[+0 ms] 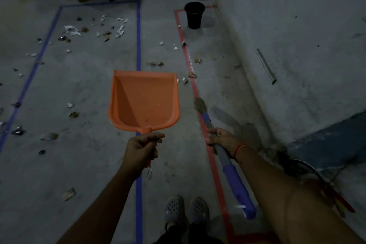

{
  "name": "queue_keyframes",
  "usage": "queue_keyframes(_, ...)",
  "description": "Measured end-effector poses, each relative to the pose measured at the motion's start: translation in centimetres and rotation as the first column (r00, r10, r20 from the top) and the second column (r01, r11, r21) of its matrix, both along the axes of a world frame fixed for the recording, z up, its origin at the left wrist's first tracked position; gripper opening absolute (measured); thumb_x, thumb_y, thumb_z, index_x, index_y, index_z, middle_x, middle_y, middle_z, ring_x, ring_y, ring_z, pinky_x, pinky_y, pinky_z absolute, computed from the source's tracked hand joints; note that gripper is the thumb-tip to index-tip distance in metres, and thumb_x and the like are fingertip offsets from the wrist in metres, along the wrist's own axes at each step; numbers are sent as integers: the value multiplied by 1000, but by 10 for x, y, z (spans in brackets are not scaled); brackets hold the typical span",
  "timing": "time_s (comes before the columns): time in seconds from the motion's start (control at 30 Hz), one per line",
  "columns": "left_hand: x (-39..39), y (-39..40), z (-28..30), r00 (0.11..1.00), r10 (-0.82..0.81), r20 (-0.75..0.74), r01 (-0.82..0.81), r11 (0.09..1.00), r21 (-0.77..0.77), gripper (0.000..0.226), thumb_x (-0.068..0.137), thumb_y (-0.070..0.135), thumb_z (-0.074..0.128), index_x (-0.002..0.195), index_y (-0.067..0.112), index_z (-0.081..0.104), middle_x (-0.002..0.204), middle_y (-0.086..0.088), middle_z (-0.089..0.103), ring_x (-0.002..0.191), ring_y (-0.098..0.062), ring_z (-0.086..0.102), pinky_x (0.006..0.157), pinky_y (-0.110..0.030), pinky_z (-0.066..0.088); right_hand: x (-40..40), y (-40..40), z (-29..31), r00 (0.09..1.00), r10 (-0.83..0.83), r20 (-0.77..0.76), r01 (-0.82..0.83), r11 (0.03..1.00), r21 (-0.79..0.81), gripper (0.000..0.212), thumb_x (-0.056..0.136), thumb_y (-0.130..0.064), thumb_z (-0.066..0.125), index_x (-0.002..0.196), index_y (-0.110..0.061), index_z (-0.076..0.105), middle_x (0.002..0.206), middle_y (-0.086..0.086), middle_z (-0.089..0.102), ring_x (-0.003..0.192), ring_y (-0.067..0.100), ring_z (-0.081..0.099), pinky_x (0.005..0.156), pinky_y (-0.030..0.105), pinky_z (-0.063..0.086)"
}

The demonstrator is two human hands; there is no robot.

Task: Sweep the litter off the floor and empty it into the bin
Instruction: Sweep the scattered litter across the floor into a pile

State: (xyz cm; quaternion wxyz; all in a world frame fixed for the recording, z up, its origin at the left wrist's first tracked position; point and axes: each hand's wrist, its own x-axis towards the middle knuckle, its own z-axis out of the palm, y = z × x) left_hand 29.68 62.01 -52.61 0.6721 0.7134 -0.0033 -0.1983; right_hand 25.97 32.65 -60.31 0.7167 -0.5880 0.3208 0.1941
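Much of this dim view is hard for me to read. The dustpan's handle disappears inside my left hand, fingers curled round it, and the broom's bristle head is a small blurred tuft low by the red tape line. My right hand wraps the broom's grey shaft above its purple grip. The dustpan is smooth orange plastic, a flared scoop with raised sides, held off the floor. Litter, crumpled white scraps and brown bits, lies scattered on rough concrete, mostly inside the blue tape outline. The bin, a tapered black bucket, stands well ahead near the wall.
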Motion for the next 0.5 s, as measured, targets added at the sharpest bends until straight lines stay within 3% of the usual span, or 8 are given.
queue_keyframes(0.3, -2, -5, -8, 1000, -14, -14, 14, 1000, 5, 32, 98, -11, 43, 107, 1, 71, 93, -14, 65, 50, -14, 55, 39, -20, 37, -3, 4, -4, 1000, 5, -18, -4, 998, 56, 41, 89, 12, 54, 127, -3, 51, 80, 16, 60, 48, 13, 61, 41, 23, 48)
queue_keyframes(0.5, -2, -5, -17, 1000, -15, -21, 15, 1000, -3, 36, 97, -11, 44, 104, 7, 75, 93, -14, 67, 52, -17, 55, 47, -27, 40, -5, 6, -13, 998, -6, -55, 15, 986, 164, 36, 92, 11, 51, 126, -1, 51, 87, 19, 58, 66, 23, 66, 46, 28, 53)
